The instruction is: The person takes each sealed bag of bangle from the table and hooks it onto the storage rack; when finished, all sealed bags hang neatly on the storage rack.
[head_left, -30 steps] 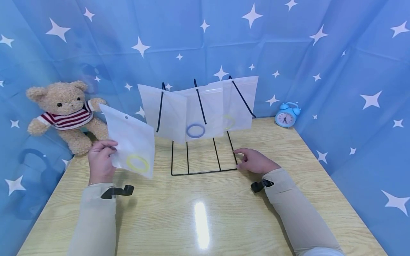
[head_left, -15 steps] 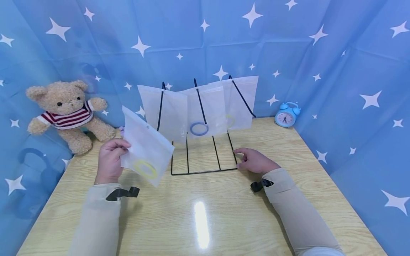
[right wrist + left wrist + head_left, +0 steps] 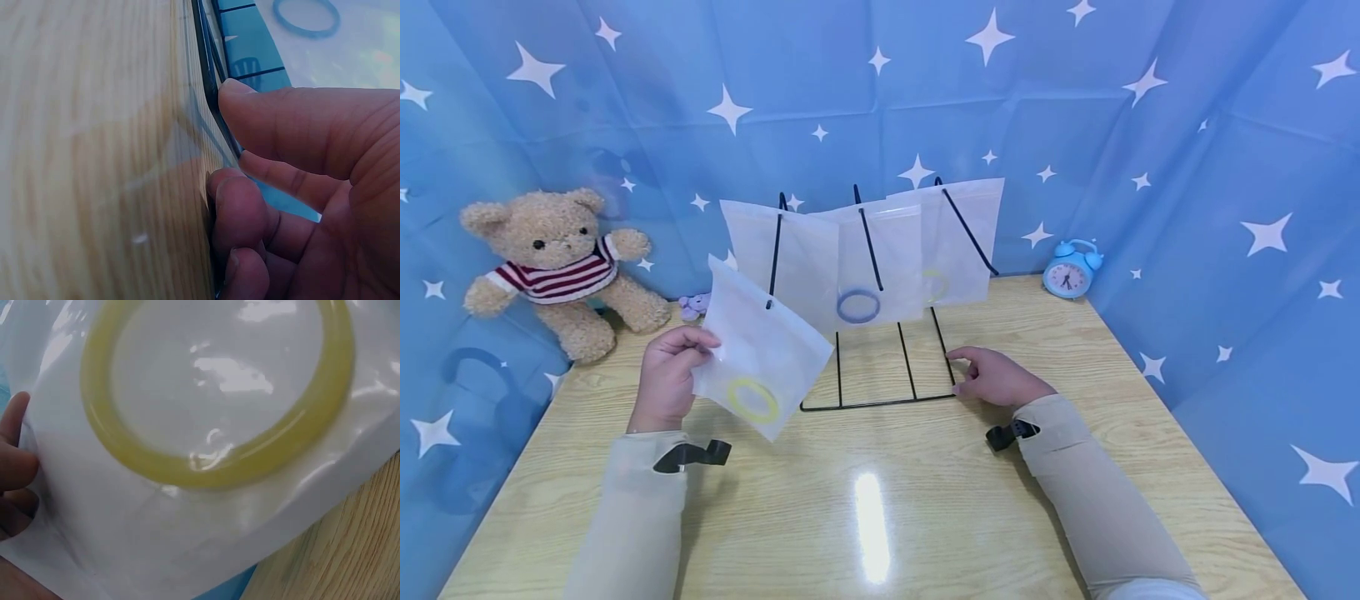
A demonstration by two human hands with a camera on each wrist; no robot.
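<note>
My left hand (image 3: 673,375) pinches the side edge of a clear-white plastic bag (image 3: 775,342), which is tilted. A yellow bangle (image 3: 219,472) lies inside it. At the bag's top edge, the tip of the rack's left prong (image 3: 775,258) overlaps the spot where the hanging hole sits. The black wire rack (image 3: 880,404) carries a bag on each of its three prongs; the middle bag (image 3: 880,242) holds a blue ring, the right bag (image 3: 970,225) a yellow one. My right hand (image 3: 1000,377) grips the front right corner of the rack's base, thumb and forefinger on the wire (image 3: 209,75).
A teddy bear (image 3: 561,267) in a striped sweater sits at the back left, beside a small purple toy (image 3: 692,306). A blue alarm clock (image 3: 1070,271) stands at the back right. A starry blue curtain (image 3: 820,67) encloses the wooden table (image 3: 760,525).
My left hand has moved right with the bag, which has turned clockwise, its top edge arriving at the left prong's tip. The right hand has stayed at the rack's corner.
</note>
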